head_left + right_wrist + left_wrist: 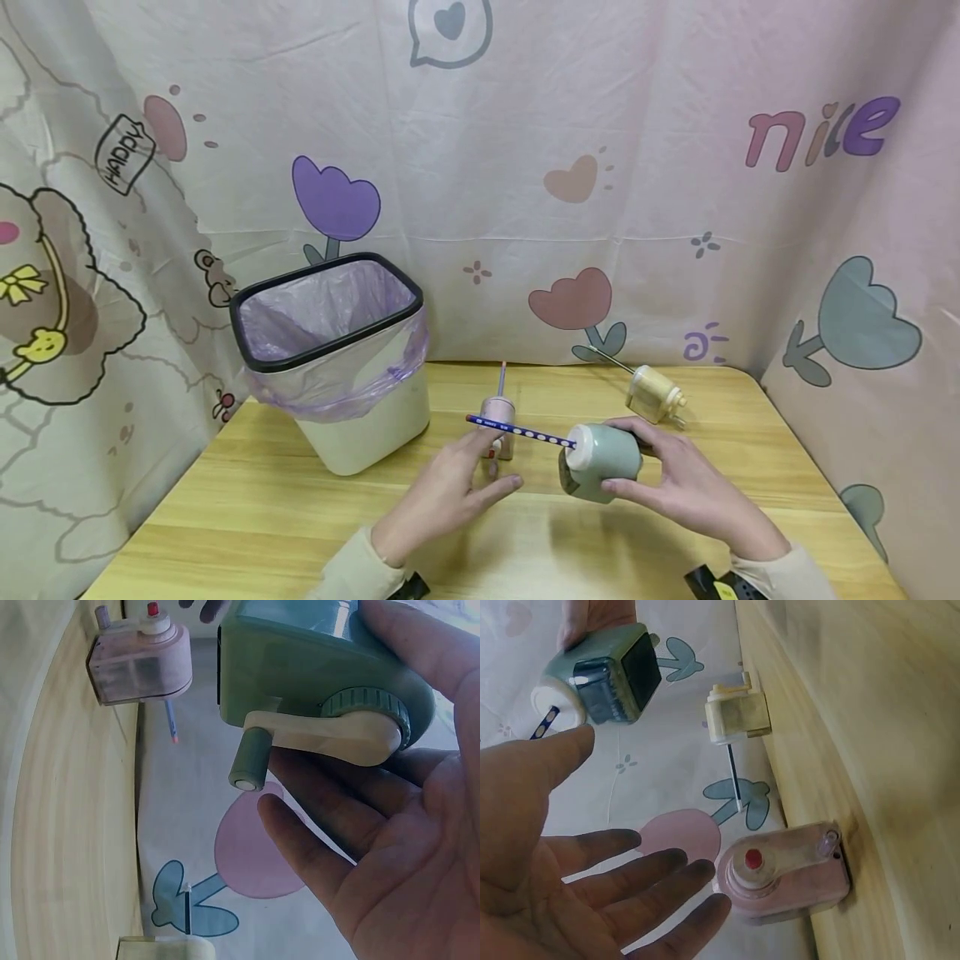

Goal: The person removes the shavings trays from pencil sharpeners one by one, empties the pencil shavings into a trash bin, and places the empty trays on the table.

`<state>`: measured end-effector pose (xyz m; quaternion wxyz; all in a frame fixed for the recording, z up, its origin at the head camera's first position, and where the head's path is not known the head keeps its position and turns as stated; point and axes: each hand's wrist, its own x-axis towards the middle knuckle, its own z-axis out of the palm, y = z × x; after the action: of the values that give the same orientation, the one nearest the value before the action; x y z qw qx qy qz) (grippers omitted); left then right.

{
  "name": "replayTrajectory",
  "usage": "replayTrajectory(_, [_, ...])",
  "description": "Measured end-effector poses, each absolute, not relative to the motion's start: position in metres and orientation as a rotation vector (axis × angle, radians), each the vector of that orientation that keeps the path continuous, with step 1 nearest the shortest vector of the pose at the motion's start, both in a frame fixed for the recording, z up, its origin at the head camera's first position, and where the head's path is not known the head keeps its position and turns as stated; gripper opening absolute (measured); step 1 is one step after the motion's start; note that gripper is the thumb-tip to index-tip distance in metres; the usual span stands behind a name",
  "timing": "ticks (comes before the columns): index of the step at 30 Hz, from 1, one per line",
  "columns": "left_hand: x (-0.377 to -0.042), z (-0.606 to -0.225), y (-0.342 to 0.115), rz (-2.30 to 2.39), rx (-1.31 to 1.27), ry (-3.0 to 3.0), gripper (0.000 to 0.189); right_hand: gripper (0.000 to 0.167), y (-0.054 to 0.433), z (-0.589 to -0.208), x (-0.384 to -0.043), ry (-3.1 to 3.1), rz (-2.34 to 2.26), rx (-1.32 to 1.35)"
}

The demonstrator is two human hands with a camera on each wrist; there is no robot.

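My right hand [686, 483] grips a green crank pencil sharpener [611, 458] above the table, thumb on one side and fingers on the other. Its cream crank arm with a green knob [251, 757] faces the palm in the right wrist view. A blue pencil with white dots [525, 432] sticks out of the sharpener's white front, pointing left. Beside that pencil, my left hand [450, 492] is spread with nothing in its grasp, as the left wrist view shows. Behind the left hand stands a pink pencil sharpener [787, 874] with a pencil in it.
A yellow pencil sharpener [654, 395] with a dark pencil in it stands at the back right of the wooden table [247, 500]. At the back left is a white bin [375, 433] with a purple liner and black rim. A printed curtain [480, 208] hangs behind.
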<state>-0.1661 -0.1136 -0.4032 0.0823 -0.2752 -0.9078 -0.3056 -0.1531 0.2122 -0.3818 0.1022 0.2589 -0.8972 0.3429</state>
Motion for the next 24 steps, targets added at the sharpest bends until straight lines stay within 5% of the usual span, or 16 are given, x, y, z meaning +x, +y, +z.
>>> replayTrajectory(6, [-0.165,-0.407,-0.108,-0.986,-0.861,-2.667,0.035,0.05,0.208,-0.382,-0.153,-2.619,1.037,0.803])
replayTrajectory(13, [-0.161,-0.409,-0.104,-0.992,-0.87,-2.683,0.065,0.05,0.204,-0.382,-0.151,-2.624,1.058,0.802])
replayTrajectory(24, [-0.158,-0.414,-0.099,-1.053,-0.883,-2.683,0.07,0.052,0.199,-0.384,-0.15,-2.636,1.062,0.822])
